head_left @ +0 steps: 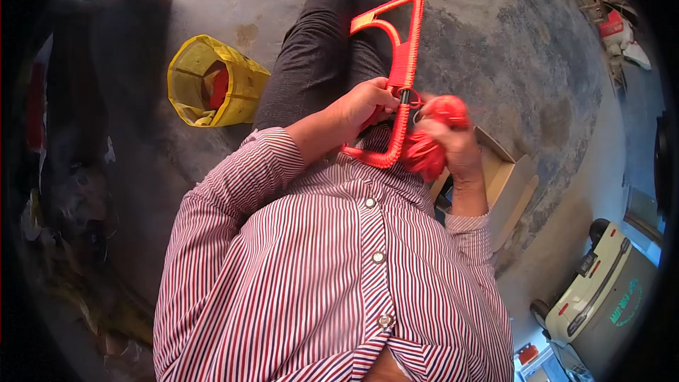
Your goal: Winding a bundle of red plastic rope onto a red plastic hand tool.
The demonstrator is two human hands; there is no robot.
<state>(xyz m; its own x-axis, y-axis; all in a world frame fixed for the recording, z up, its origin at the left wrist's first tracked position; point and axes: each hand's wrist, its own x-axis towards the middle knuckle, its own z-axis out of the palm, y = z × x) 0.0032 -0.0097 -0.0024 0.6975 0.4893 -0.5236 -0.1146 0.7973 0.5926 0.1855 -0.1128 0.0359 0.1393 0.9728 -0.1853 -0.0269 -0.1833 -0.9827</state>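
Across my lap lies a rectangular frame (412,42) with rounded corners, wrapped closely in red cord. A short stretch of its near side shows dark and bare beside my fingers. My left hand (368,105) is closed on the frame near its middle, with the thumb on top. Just right of it, my right hand (458,147) is closed round a bundle of red cord (424,157) and is slightly blurred. A rounded red lump (449,111) of the same colour sticks out above that hand. Red loops run between the bundle and the frame at the bare stretch.
A yellow open-topped container (247,88) with red pieces inside stands on the concrete floor at left. By my right forearm is an open cardboard box (513,187). A cream wheeled case (594,286) is at lower right; assorted items (615,32) lie far right.
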